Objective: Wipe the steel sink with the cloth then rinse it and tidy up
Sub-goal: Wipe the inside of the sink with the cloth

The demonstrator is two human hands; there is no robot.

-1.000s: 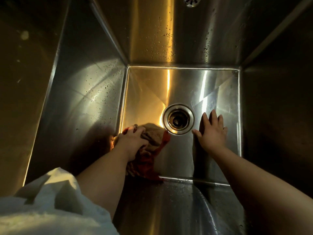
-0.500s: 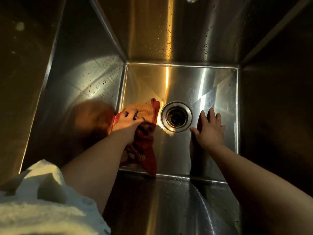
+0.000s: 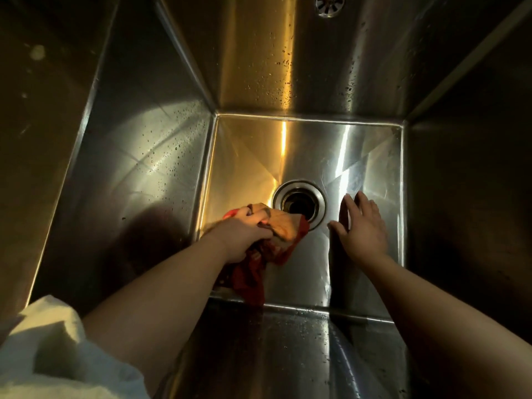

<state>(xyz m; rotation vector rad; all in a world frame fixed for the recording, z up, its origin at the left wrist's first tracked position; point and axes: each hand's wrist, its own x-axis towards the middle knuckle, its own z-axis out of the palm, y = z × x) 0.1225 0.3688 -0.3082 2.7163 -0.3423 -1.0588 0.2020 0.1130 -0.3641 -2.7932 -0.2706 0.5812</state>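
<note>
One cloth [image 3: 283, 234], red and tan, lies bunched on the floor of the one steel sink [image 3: 161, 156], in the near-left part of the floor, its far-right corner touching the rim of the drain [image 3: 299, 203]. A red tail of it trails toward the near wall. The left hand [image 3: 244, 228] presses down on the cloth with its fingers curled over the bunched fabric, gripping it. The right hand [image 3: 364, 226] lies flat and spread on the bare sink floor just right of the drain, holding nothing, fingers pointing to the far side.

There is one drain, a round steel ring with a dark hole, near the middle of the floor. One small round overflow grille [image 3: 329, 4] sits high on the far wall. Water droplets speckle the left and far walls and the near wall below the arms. Two bare forearms reach in from the near side, and one white sleeve [image 3: 51, 349] shows at the near-left corner.
</note>
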